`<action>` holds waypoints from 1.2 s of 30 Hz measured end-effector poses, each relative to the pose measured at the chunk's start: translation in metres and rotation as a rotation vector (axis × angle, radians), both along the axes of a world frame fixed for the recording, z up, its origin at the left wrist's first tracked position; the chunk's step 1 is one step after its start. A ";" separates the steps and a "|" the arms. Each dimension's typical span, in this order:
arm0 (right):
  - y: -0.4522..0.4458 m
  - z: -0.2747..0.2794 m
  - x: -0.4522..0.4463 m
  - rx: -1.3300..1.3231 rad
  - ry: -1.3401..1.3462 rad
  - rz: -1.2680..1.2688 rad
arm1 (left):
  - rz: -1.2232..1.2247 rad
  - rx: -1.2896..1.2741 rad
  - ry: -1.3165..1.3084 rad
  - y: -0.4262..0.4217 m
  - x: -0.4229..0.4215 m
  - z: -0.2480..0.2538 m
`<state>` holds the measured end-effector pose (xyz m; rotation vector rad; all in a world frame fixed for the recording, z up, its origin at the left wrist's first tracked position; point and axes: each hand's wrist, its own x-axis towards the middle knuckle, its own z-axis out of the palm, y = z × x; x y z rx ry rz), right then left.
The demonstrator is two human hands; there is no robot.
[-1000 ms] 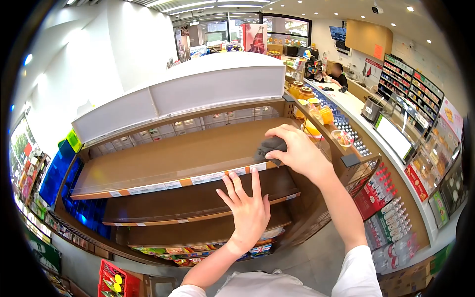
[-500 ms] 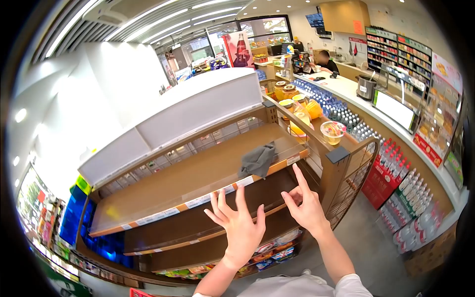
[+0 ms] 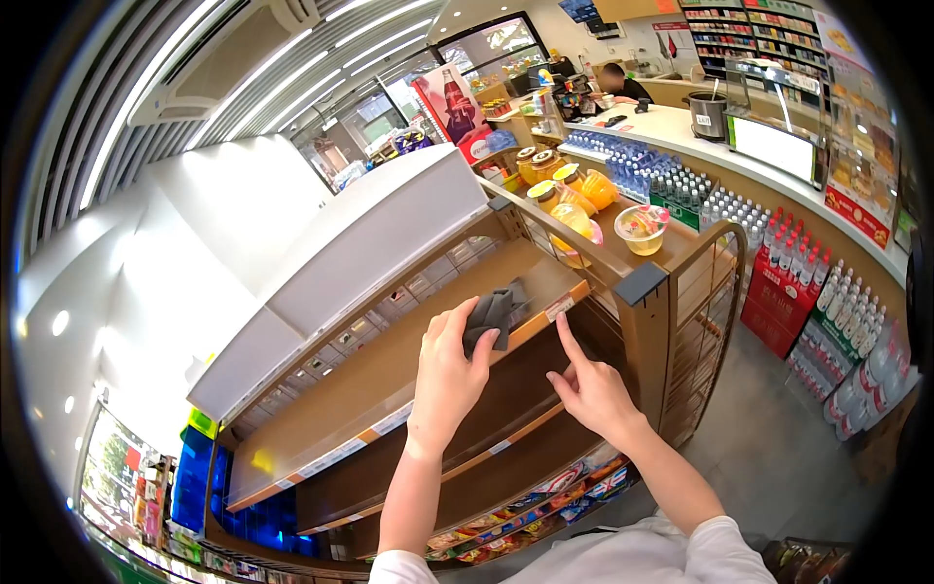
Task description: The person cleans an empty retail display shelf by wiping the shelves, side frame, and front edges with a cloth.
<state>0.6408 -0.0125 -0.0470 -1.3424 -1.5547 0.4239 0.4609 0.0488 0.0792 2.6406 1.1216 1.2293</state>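
Observation:
A crumpled dark grey cloth lies near the right end of the brown upper shelf. My left hand is closed on it, with fingers over its left side and the thumb at its lower edge. Just to the right, my right hand holds nothing. Its index finger points up at the price label on the shelf's front edge, very close to it; whether it touches I cannot tell. The thumb stands apart and the other fingers are curled.
Lower shelves hold snack packets. Fruit jars and a jelly cup stand on the end rack, past a brown post. Bottles line the counter at right, where a person sits behind.
My left hand has moved up and taken hold of the grey cloth. The right hand stays nearby, its finger now at the price label. The view has tilted and shifted.

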 end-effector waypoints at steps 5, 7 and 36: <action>0.000 -0.001 0.000 0.002 -0.037 -0.018 | -0.026 0.026 0.003 0.007 0.010 0.001; -0.001 0.000 0.001 -0.010 -0.048 -0.019 | -0.020 0.031 0.015 0.007 0.016 0.002; 0.011 0.011 -0.003 0.070 -0.093 -0.099 | -0.062 -0.020 0.126 0.019 0.043 0.016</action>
